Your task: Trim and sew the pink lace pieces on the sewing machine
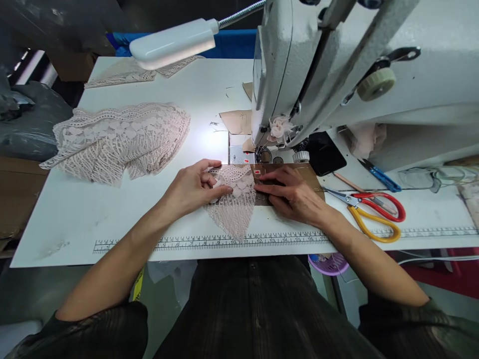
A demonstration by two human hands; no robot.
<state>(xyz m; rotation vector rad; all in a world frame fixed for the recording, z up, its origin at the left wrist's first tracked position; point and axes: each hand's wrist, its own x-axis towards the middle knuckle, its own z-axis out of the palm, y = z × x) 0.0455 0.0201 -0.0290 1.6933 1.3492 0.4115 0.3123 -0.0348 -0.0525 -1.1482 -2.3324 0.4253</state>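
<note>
A small pointed piece of beige lace (235, 209) lies in front of the sewing machine's needle area, its tip hanging down over the printed ruler. My left hand (192, 187) is closed on the lace's left edge, thumb on top and index finger stretched along the upper edge. My right hand (290, 194) rests with its fingers extended on a brown plate (312, 177), index and middle fingertips at the lace's right edge. Just beyond the lace is the presser foot (258, 153) of the sewing machine (280, 65).
A pile of lace pieces (123, 139) lies at left, with more lace (123, 72) behind. Scissors (368, 207), a blue-handled cutter (381, 177) and a black phone (325, 152) lie at right. A white lamp (174, 44) hangs overhead. A purple basket (329, 264) sits below the table edge.
</note>
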